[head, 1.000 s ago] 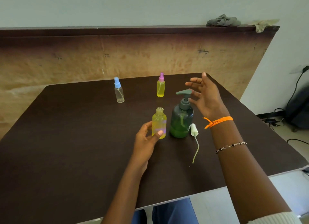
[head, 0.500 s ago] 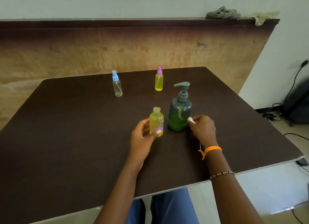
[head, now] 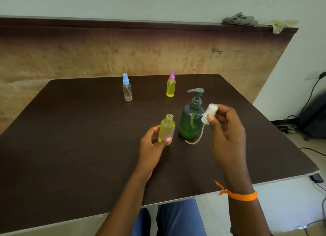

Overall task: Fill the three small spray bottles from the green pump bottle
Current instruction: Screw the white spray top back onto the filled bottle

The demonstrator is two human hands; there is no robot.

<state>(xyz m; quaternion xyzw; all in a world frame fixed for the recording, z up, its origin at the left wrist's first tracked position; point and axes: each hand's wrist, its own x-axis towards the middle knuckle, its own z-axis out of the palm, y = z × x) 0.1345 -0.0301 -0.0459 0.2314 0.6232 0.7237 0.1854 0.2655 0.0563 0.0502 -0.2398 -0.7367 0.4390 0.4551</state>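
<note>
- On the far left of the table (head: 70,147), the blue-capped spray bottle (head: 127,89) stood capped and looked clear, seemingly unfilled.
- The left hand (head: 151,146) was wrapped around the open yellow bottle (head: 166,129), upright on the table and apparently filled.
- Further back, the pink-capped spray bottle (head: 170,85) stood capped and yellow, probably done.
- The green pump bottle (head: 192,119) stood just right of the open bottle.
- The right hand (head: 227,135) pinched the white spray cap (head: 209,114), its tube dangling; recapping seemed next.
</note>
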